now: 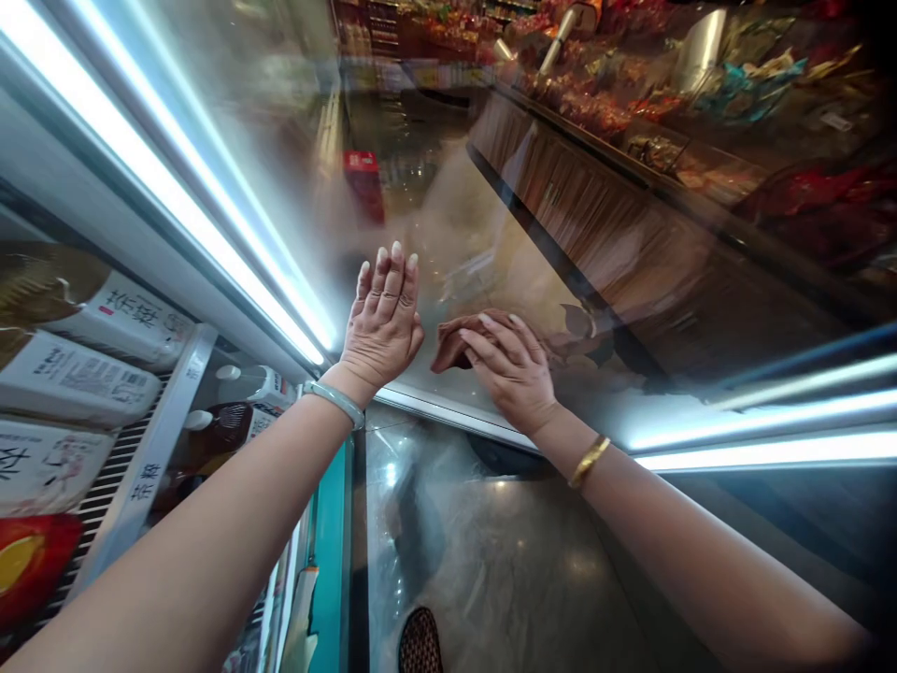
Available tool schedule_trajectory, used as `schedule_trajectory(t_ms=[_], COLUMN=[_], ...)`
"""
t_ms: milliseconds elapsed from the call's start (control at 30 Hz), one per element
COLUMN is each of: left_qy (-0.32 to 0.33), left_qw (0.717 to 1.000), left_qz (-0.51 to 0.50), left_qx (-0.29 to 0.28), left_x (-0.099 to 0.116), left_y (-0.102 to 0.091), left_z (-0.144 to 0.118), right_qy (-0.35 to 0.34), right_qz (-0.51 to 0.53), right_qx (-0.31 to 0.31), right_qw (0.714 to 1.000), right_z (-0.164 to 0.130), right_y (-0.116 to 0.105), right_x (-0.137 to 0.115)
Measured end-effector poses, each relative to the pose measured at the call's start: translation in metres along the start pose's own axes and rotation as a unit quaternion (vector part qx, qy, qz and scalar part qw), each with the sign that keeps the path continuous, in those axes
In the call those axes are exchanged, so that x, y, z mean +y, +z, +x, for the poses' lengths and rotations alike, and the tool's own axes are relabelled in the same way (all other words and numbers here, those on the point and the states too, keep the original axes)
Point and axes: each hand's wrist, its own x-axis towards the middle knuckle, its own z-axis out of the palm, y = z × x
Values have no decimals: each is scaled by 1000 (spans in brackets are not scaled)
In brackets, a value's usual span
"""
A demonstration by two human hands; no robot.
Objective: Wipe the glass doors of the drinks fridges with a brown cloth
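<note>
My left hand (pixel 384 313) lies flat against the glass door (pixel 448 215), its fingers straight and close together, holding nothing. A pale green bangle (pixel 334 402) circles that wrist. To its right, my right hand (pixel 510 369) has a folded brown cloth (pixel 454 336) under its fingers, pressed to the same glass. Part of the cloth is hidden beneath the fingers and palm. On the right wrist sits a gold bracelet (pixel 589 462). The glass carries a hazy film and reflections.
Packaged goods (pixel 77 388) and capped bottles (pixel 256 383) stand on racks of the lit cooler at left. Bright light strips (pixel 175 196) run along the door frame. Behind the glass appear a wooden display counter (pixel 561 187) and colourful goods. Below is a shiny floor (pixel 505 561) with one shoe (pixel 420 640).
</note>
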Motion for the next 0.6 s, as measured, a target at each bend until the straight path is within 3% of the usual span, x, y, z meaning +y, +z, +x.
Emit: schedule_trajectory(t_ms=[100,167,233,333,400,467,533,600], left_qy=[-7,-25,-54,-73,-56,-45,-54,-71], left_qw=[1000,1000,998,997,998,997,997,996], left_qz=[8,3,-5,-1,10,17,23,28], left_qx=[-7,-14,-18,-22,-38,-53,-55,-41], left_x=[-5,-12,-17,-18,-14,-8,-5,-7], left_y=[-4,-7,-10,-13,-13,-13,-16,-20], left_z=[-4,-6,-9,-19,-26,-30,-30,-28], right_qy=[42,66,45,-32,-94,-117,-86,-34], right_qz=[-44,-50,-41,-6,6,13,16,24], right_qx=[69,115,103,20,-36,-51,-28,-2], right_qw=[996,990,993,999,995,992,996,999], right_z=[28,62,83,65,38,22,33,65], right_y=[-6,5,24,47,46,34,20,16], right_x=[5,-3,-15,-23,-14,2,12,9])
